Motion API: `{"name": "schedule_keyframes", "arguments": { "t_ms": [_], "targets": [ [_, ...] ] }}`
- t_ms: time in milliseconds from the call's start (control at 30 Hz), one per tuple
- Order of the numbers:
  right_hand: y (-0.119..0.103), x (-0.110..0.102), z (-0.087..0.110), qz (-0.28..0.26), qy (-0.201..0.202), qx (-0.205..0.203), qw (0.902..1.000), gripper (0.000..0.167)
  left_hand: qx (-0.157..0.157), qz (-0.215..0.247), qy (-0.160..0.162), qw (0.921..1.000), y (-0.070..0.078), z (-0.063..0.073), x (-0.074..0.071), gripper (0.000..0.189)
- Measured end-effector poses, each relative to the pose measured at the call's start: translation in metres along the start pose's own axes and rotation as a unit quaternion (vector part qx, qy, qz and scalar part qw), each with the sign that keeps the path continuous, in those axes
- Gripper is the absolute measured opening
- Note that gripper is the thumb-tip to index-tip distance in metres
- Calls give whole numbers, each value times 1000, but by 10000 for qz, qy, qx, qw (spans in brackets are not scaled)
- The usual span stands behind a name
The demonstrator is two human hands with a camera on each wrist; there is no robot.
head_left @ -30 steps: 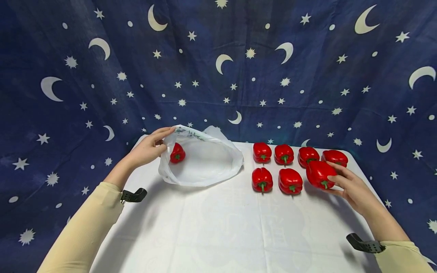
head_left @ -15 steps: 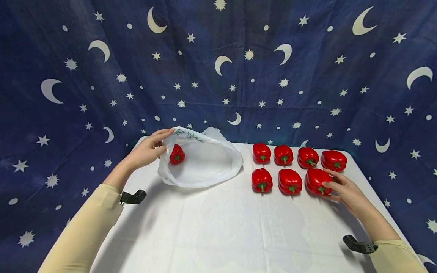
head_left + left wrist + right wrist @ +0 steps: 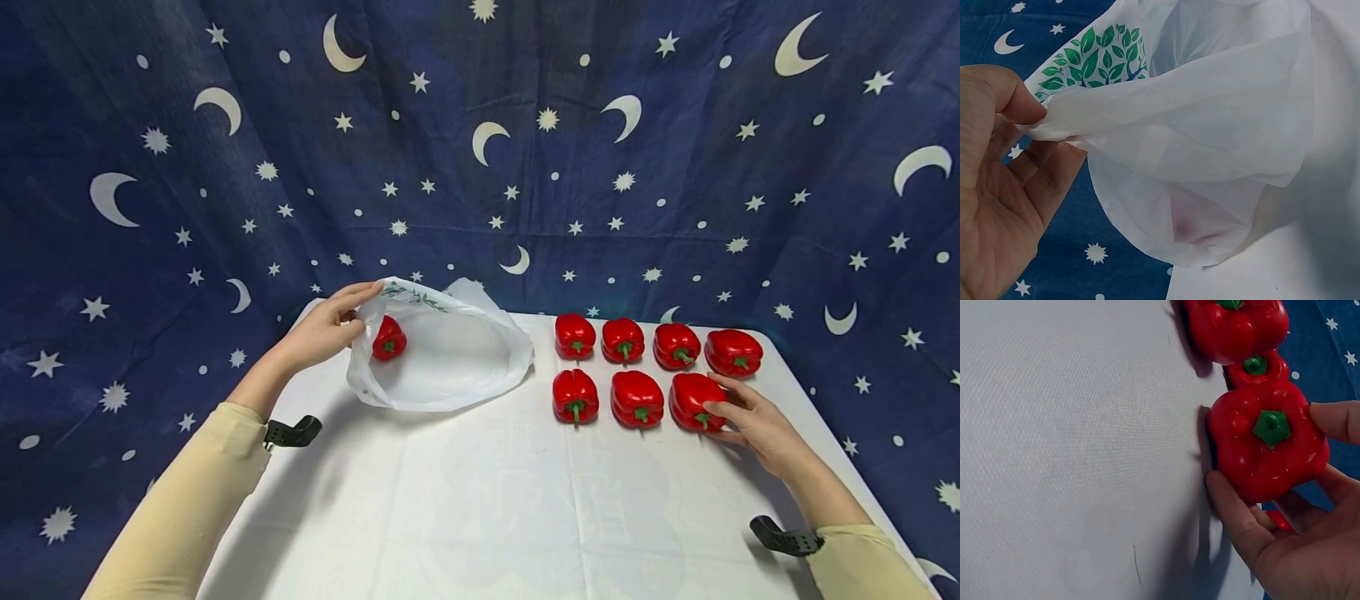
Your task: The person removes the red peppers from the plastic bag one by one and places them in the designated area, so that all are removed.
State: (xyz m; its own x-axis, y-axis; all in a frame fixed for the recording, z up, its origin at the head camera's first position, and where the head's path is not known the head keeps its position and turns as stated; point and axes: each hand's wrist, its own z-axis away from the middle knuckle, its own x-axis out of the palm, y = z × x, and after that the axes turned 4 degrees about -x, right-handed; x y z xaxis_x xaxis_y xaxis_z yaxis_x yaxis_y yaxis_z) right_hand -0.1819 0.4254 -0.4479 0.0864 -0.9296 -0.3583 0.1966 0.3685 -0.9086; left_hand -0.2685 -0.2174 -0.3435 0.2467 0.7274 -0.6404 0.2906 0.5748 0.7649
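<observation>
My left hand (image 3: 324, 332) pinches the rim of a white plastic bag (image 3: 457, 358) with green leaf print, keeping its mouth spread toward me. Inside the bag, near its left side, lies one red bell pepper (image 3: 388, 340). On the right of the table my right hand (image 3: 759, 425) grips another red bell pepper (image 3: 1247, 465) at the right end of the front row, thumb on one side and fingers on the other. In the right wrist view its green stem faces the camera and its side sits close to the tablecloth.
Beside the held pepper stand two more front-row peppers, a middle one (image 3: 637, 400) and a left one (image 3: 575, 397). Behind them runs a back row of several peppers (image 3: 622, 340). A white cloth (image 3: 480, 500) covers the table; a blue star-and-moon curtain (image 3: 450, 167) hangs behind.
My right hand has lowered the bell pepper from above the table to the right end of the front row. The left hand keeps its hold on the bag.
</observation>
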Motion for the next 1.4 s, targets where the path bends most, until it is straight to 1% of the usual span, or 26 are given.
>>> {"name": "schedule_keyframes", "arguments": {
  "t_ms": [133,167,233,333,400,467,567,600,667,700,800,833,900,967,1033,1100,1133,1200,1267,1333,1400],
  "targets": [
    [1,0,-4,139,-13,-11,9999,87,7,17,11,10000,-2,2,-1,65],
    [2,0,-5,187,48,31,9998,86,12,8,17,10000,-3,2,-1,65],
    [6,-2,-8,254,19,50,9997,89,17,-7,23,10000,-4,2,-1,64],
    [13,-5,-14,252,53,173,9995,94,12,19,22,10000,-5,3,-2,64],
    [16,-8,-17,219,-31,189,9996,97,-8,53,23,10000,-4,4,-2,65],
    [18,-8,-20,228,31,270,9994,99,-30,93,24,9999,-4,5,-2,65],
    [14,-6,-19,328,-60,214,9992,99,-54,110,35,9999,-6,5,-2,65],
    [12,-5,-18,370,35,245,9990,98,-56,109,39,9999,-6,6,-2,65],
    [8,-4,-15,512,-28,176,9985,96,-57,101,45,9999,-7,6,-2,65],
    [5,-4,-12,577,-75,96,9983,95,-49,100,48,9999,-7,6,-2,64],
    [-1,-7,-6,723,110,-64,9973,90,-23,109,40,9999,-8,8,-3,64],
    [-4,-9,-3,768,105,-209,9968,90,-18,115,36,9999,-8,8,-4,64],
    [-10,-12,2,892,390,-397,9945,86,-18,117,42,9999,-8,10,-7,63],
    [-20,-14,8,1098,702,-619,9895,82,-20,87,73,9999,-9,11,-10,63],
    [-33,-12,15,1365,1063,-821,9815,77,-21,72,109,9999,-9,12,-13,62],
    [-49,-4,21,1588,1323,-1108,9721,71,-11,37,148,9999,-9,11,-15,62],
    [-58,2,25,1630,1359,-1316,9683,68,-12,10,165,9999,-9,10,-16,62],
    [-79,19,32,1639,1217,-1775,9627,61,-30,-23,197,9998,-9,9,-17,61],
    [-101,42,39,1487,826,-2283,9586,56,-57,-61,242,9997,-9,8,-17,61],
    [-124,71,44,1229,201,-2593,9577,54,-84,-109,299,9995,-6,8,-17,61],
    [-143,102,47,1066,-459,-2706,9557,52,-103,-136,364,9992,2,10,-17,61]
  ]
}}
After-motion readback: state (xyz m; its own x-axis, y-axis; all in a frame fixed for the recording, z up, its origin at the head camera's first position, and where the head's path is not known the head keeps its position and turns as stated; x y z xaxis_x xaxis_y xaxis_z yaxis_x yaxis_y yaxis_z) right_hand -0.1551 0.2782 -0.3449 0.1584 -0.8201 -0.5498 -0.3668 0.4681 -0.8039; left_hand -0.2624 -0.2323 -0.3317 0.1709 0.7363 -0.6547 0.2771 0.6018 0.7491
